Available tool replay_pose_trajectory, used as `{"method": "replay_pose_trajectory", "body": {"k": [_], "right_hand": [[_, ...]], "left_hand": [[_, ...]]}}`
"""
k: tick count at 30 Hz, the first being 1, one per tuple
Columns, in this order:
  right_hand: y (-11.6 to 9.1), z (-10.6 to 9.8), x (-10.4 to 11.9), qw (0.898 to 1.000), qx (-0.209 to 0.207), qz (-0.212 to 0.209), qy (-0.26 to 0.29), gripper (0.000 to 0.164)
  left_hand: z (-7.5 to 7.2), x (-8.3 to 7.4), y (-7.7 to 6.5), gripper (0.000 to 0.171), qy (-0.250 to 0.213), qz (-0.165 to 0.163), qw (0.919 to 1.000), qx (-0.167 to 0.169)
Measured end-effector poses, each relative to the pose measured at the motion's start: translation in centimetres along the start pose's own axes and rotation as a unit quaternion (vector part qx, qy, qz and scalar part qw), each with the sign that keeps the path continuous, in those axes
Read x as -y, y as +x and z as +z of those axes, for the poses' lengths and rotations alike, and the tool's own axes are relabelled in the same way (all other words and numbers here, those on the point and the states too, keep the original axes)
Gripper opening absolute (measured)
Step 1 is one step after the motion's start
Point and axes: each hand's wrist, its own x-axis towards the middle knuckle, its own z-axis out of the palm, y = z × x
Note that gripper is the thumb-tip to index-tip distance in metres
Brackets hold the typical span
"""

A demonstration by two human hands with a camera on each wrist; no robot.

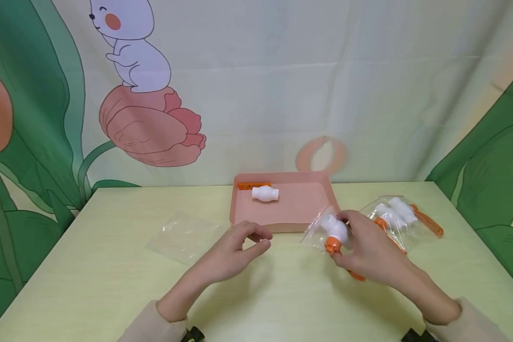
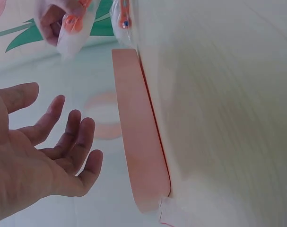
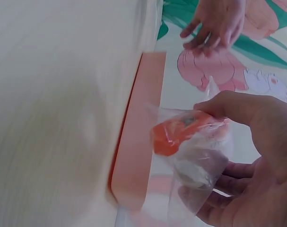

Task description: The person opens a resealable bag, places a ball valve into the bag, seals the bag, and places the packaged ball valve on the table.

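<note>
My right hand grips a clear zip bag above the table, just right of the tray's front corner. Inside that bag are a white bulb-shaped plastic part and an orange piece; the fingers and the film partly hide them. Held in the air with loosely bent fingers, my left hand has nothing in it and is near the front of the pink tray. In the tray lie a similar white part and an orange strip with holes.
A flat clear bag lies on the table left of the tray. To the right, beyond my right hand, lie more bagged white parts and an orange strip. A printed curtain hangs behind the table's back edge.
</note>
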Motion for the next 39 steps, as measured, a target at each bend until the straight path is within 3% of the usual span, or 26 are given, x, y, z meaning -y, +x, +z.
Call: {"method": "replay_pose_trajectory", "body": {"k": [13,17,22,27,39], "right_hand": [[-0.4,-1.5,-3.4,0.994,0.072,0.048,-0.061,0.064],[-0.7,-1.7,-4.2,0.992,0.095,0.042,-0.075,0.054],[-1.0,-1.9,-4.9,0.985,0.132,0.057,-0.098,0.041],[-1.3,-2.0,-5.7,0.974,0.16,0.075,-0.14,0.042],[-0.6,-2.2,-7.5,0.973,0.162,0.076,-0.147,0.051]], "left_hand": [[-1.6,1.0,-0.9,0.023,0.006,-0.02,0.9991,0.036],[-2.0,1.1,-1.1,0.024,0.012,-0.021,0.9987,0.045],[-2.2,1.3,-1.2,0.024,0.014,-0.02,0.9983,0.054],[-2.4,1.5,-1.3,0.02,0.022,-0.023,0.9977,0.06],[-3.4,2.4,-1.7,0.021,0.055,-0.039,0.9966,0.047]]}}
